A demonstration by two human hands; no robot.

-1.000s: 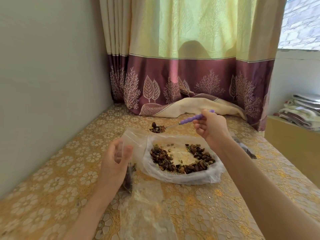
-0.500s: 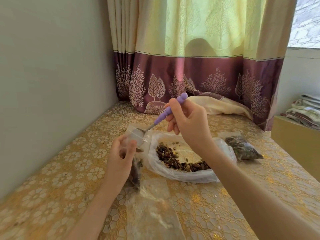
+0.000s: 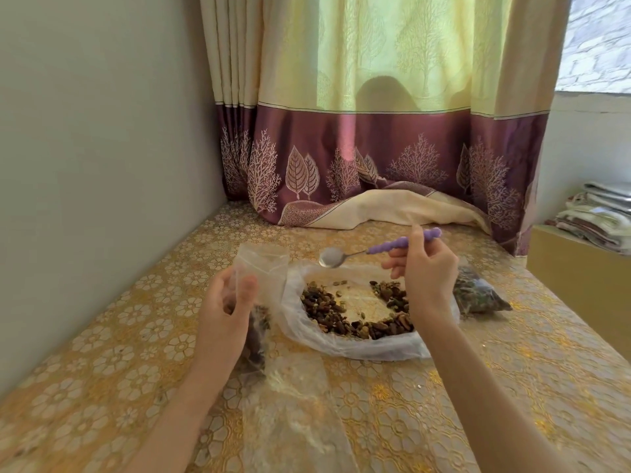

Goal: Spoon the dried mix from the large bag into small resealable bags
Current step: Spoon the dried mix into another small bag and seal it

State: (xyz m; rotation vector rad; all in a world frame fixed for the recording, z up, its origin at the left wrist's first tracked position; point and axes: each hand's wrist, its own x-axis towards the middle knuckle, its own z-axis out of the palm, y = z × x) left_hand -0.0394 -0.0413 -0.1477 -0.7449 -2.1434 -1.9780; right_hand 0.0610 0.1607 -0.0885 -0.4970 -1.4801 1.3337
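Head view: hands at frame centre.
Large bag: lay open, dried mix inside.
Small bag: pinched upright by left hand, mix at bottom.
Spoon: empty, gripped by right hand above large bag.

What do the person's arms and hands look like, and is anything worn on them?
Both forearms are bare, with no sleeve in view. The left hand and the right hand wear no gloves. No ring, watch or bracelet shows on either hand or wrist, and no markings are visible.
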